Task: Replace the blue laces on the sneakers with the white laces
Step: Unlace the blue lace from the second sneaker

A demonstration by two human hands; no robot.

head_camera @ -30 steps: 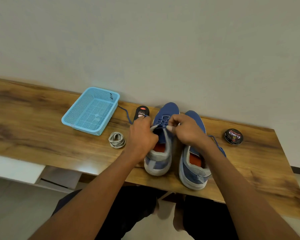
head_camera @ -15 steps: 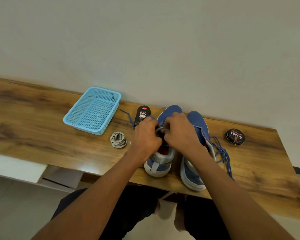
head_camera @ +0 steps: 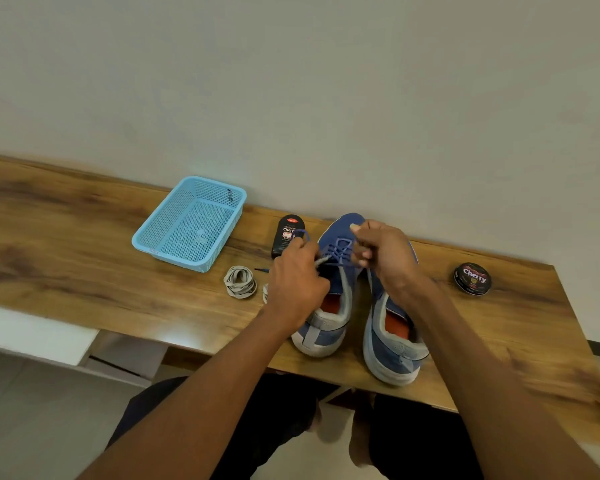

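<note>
Both hands work over the left of two blue knit sneakers with grey collars and white soles (head_camera: 326, 299). The left hand (head_camera: 297, 275) is curled with its fingers pinched on one end of the thin blue cord lace (head_camera: 338, 252); the right hand (head_camera: 381, 254) pinches the other side, each drawing outward from the upper eyelets. The step in hand appears to be unthreading, with several crossings left toward the toe. It would go best one crossing at a time, slackening each row before drawing the end through, since the cord will likely bind in the soft knit if yanked. The right sneaker (head_camera: 392, 344) lies under the right forearm; whether it keeps a lace cannot be told. Just left of the left hand, on the glossy wood-grain worktop (head_camera: 84, 258), lies a flat pale white lace wound into a coil (head_camera: 239, 282). Beyond it sits a light-blue perforated plastic basket (head_camera: 191, 223). A black polish bottle (head_camera: 286, 233) stands just beyond the left hand; a round black tin (head_camera: 472, 278) lies well right of the right hand.
</note>
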